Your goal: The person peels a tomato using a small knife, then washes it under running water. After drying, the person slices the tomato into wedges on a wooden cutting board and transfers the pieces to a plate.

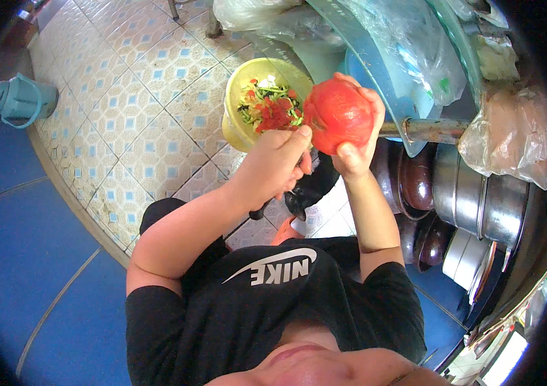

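Observation:
My left hand [358, 149] grips a large, peeled-looking red tomato [341, 116] from its right side and underneath. Close against the tomato's lower left is my right hand [285, 159], its fingers curled round a tool with a black handle [260, 211]; the tool's working end is hidden, so its kind does not show. Beyond both hands stands a yellow plastic bucket [236, 87]. Inside it lie green peelings and red scraps [273, 113].
Glass shelf edges [367, 72] with plastic bags hang over a metal tube [440, 130] at the right. Metal pots [457, 193] are stacked below. A black animal [309, 193], perhaps a cat, is beneath my hands. A blue-green lidded pail [44, 99] stands far left.

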Demonstrator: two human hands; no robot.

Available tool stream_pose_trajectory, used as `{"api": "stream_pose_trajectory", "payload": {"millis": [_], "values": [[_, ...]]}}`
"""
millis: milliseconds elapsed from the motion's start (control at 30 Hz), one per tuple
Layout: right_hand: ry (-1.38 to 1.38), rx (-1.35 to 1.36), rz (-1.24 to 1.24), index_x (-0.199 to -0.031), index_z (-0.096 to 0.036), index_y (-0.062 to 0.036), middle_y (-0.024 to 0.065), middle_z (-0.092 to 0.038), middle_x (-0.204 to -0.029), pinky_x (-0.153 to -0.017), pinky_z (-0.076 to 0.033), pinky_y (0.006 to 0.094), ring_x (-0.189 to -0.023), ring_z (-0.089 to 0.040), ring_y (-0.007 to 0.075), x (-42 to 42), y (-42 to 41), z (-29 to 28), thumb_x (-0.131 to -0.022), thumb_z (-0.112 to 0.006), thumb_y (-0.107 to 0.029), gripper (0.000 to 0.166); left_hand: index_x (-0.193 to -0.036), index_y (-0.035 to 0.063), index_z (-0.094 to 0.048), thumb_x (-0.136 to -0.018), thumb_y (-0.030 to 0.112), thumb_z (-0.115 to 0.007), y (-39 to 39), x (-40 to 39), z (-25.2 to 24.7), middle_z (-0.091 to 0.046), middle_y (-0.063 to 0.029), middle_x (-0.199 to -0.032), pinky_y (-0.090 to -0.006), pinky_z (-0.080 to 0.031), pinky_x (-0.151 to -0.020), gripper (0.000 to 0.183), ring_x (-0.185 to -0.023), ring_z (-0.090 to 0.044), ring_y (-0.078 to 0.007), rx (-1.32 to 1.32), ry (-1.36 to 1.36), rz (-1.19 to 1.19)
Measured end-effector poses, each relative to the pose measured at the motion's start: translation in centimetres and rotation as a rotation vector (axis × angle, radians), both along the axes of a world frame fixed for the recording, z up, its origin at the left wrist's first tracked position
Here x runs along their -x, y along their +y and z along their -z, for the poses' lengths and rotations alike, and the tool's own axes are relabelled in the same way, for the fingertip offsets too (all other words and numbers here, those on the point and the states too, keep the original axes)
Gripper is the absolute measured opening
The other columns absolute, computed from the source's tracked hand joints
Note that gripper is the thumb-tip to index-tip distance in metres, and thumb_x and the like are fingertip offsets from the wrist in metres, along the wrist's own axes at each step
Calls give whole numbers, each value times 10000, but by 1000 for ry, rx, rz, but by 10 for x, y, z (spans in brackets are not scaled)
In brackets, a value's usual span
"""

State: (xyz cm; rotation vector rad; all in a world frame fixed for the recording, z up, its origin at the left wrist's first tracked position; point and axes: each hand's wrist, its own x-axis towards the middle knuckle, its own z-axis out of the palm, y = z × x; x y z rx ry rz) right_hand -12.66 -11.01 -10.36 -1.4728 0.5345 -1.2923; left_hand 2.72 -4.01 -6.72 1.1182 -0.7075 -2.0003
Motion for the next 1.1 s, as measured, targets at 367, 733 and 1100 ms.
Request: {"api": "stream_pose_trajectory", "payload": {"millis": [367, 733, 1100], "values": [[-157, -1135, -526, -1394, -187, -99, 169, -353, -1358, -780, -517, 531, -1166, -461, 363, 25, -1, 1, -701, -685, -514, 949, -711, 48, -561, -905, 307, -447, -5, -21, 10, -575, -151, -581, -432, -445, -484, 343, -523, -569, -345, 866, -1368, 163], [-172, -949, -616, -1344, -252, -86, 179, -424, -1266, -710, -548, 485, -1071, -528, 345, 19, -1, -10, -673, -743, -396, 887, -725, 41, -539, -917, 304, -414, -3, -24, 2, -569, -161, -595, -452, -435, -520, 349, -567, -571, -350, 926, -1339, 244], [-220, -771, -291, -1285, -338, -62, 144, -458, -1214, -970, -397, 411, -1112, -486, 294, 9, 22, -28, -695, -688, -315, 731, -726, 49, -548, -923, 298, -413, 16, -1, 0, -581, -142, -572, -419, -457, -472, 345, -519, -592, -313, 846, -1342, 17]]}}
